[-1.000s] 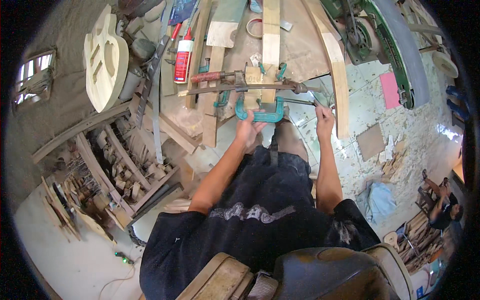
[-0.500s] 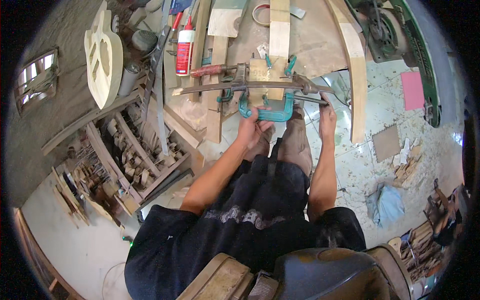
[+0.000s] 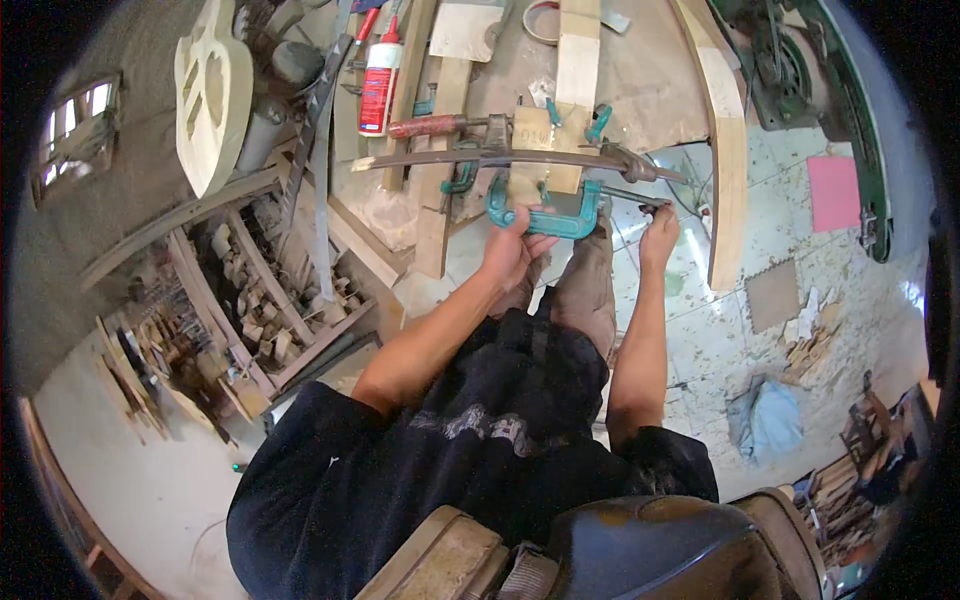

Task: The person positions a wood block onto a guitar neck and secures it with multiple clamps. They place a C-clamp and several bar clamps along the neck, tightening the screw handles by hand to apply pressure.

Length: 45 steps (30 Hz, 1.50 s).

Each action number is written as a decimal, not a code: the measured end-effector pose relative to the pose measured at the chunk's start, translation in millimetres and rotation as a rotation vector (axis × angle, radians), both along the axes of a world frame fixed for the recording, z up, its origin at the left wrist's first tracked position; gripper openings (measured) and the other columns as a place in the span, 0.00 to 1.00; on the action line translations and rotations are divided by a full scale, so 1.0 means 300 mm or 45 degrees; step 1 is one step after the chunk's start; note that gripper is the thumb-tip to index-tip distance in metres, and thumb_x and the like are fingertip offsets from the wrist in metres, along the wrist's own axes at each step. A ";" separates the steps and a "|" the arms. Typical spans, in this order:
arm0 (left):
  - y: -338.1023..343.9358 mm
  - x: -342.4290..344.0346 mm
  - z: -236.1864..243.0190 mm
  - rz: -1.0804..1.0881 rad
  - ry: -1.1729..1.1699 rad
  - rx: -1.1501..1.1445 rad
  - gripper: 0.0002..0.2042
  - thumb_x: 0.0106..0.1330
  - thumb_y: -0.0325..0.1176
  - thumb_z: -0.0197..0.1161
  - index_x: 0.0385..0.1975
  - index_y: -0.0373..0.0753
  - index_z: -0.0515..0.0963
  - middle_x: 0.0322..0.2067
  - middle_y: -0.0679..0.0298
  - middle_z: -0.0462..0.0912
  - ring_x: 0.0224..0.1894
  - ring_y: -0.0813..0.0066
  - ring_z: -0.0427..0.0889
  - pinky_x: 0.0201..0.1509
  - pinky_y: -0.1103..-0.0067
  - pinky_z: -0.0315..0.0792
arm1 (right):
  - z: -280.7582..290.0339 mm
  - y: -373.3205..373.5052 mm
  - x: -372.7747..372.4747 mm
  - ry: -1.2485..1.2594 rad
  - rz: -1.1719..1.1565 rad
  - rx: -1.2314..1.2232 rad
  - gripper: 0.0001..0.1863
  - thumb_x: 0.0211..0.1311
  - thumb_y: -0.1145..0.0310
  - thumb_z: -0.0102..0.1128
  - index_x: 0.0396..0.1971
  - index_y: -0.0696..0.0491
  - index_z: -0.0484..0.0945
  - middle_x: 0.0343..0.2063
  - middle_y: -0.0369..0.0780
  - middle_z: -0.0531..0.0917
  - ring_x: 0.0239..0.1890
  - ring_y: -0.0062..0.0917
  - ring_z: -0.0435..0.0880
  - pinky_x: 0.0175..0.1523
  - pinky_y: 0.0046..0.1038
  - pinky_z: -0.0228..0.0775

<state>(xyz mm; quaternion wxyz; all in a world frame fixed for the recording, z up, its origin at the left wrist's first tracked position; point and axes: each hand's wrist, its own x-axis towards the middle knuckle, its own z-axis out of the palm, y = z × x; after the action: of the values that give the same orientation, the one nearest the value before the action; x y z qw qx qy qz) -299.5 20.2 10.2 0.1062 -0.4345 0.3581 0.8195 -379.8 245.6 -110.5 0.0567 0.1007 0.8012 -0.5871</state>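
Observation:
My left hand [image 3: 510, 250] is closed round the lower side of a teal C-clamp [image 3: 565, 225], its fingers curled over the frame. At the far end of the clamp's screw, my right hand [image 3: 658, 235] pinches the turning bar. The C-clamp lies sideways at the near edge of a pale wooden block [image 3: 530, 128]; whether its jaws touch the wood I cannot tell. Just beyond, a long bar clamp [image 3: 430, 158] with a red wooden handle [image 3: 428, 126] spans the block. Smaller teal clamps [image 3: 599, 124] sit around it.
A red and white glue bottle [image 3: 379, 85] stands left of the block on the worktable [image 3: 650, 85]. A curved wooden piece [image 3: 728, 170] juts over the right edge. A green machine [image 3: 850, 130] stands far right; a crate of offcuts [image 3: 230, 330] is at left.
My right hand has shifted slightly down and right on the screw's end. My left hand keeps its hold on the C-clamp. The whole view has shifted a little.

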 end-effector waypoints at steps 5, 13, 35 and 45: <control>-0.035 0.011 -0.018 -0.164 -0.081 0.011 0.22 0.73 0.49 0.49 0.50 0.34 0.71 0.47 0.55 0.80 0.44 0.66 0.83 0.51 0.72 0.79 | -0.029 0.085 0.029 -0.338 -0.118 -0.360 0.32 0.72 0.45 0.38 0.49 0.63 0.73 0.42 0.48 0.80 0.46 0.38 0.79 0.55 0.33 0.68; -0.203 0.009 0.048 -0.386 -0.121 -1.423 0.24 0.63 0.51 0.58 0.40 0.31 0.79 0.39 0.44 0.81 0.45 0.45 0.78 0.49 0.62 0.70 | 0.129 0.149 -0.201 -1.264 0.078 -0.389 0.51 0.59 0.27 0.40 0.48 0.70 0.70 0.37 0.53 0.81 0.34 0.36 0.84 0.41 0.34 0.82; -0.111 -0.119 -0.076 -0.321 -0.095 -1.411 0.21 0.66 0.44 0.56 0.50 0.34 0.76 0.45 0.43 0.80 0.51 0.46 0.78 0.56 0.66 0.68 | -0.058 0.042 -0.314 -1.521 0.177 0.028 0.12 0.66 0.62 0.48 0.25 0.47 0.77 0.13 0.29 0.71 0.12 0.14 0.64 0.15 0.19 0.63; -0.122 -0.117 -0.103 -0.298 -0.071 -1.395 0.18 0.66 0.46 0.58 0.43 0.36 0.80 0.37 0.46 0.83 0.42 0.49 0.81 0.48 0.67 0.71 | -0.035 0.015 -0.201 -0.473 -0.192 -0.390 0.08 0.60 0.66 0.57 0.24 0.51 0.74 0.19 0.33 0.73 0.18 0.17 0.70 0.22 0.22 0.59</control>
<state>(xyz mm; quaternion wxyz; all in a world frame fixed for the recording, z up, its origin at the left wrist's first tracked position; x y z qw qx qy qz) -334.6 -16.3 -20.8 -0.0353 -0.4051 0.7746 0.4844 -440.0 250.2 -120.9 0.1736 0.2567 0.6688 -0.6758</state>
